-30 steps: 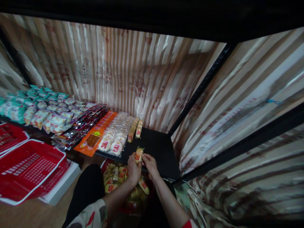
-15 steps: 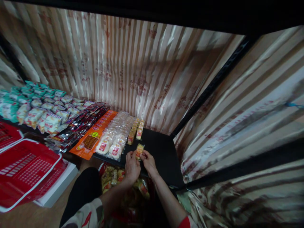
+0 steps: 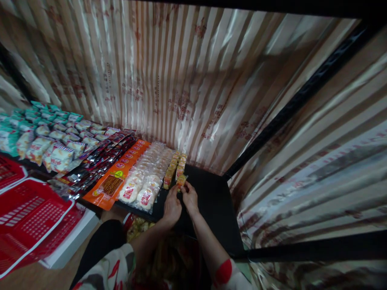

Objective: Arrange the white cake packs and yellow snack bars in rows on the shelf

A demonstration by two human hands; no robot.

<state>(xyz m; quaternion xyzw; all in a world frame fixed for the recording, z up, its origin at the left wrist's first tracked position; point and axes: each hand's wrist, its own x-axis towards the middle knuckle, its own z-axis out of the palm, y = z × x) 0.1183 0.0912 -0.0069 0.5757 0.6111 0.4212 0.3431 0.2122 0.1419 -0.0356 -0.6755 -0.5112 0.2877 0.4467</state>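
Note:
Between the fingertips of my left hand [image 3: 173, 206] and my right hand [image 3: 189, 197] is a small yellow snack packet [image 3: 181, 181] in clear wrap with an orange-red label. Both hands are closed on it, at the near end of two rows of similar yellow packets [image 3: 171, 168] standing on the black shelf [image 3: 208, 197]. Just left of those rows lie clear-wrapped white round crackers [image 3: 146, 196] with red labels, also in two rows. Below my forearms, more yellow packets [image 3: 139, 228] sit in a container, partly hidden by my arms.
Further left on the shelf are an orange pack of brown sticks [image 3: 112, 184], dark shiny packets [image 3: 99, 159], white packets [image 3: 62, 157] and teal packets [image 3: 9, 139]. Red baskets [image 3: 33, 221] stand at lower left by a white box [image 3: 72, 243]. A black post [image 3: 290, 104] slants at right before striped sheeting [image 3: 187, 80].
Both hands have moved forward, away from me, carrying the yellow snack packet from the shelf's near edge to the front of the right-hand row. The camera view has shifted slightly.

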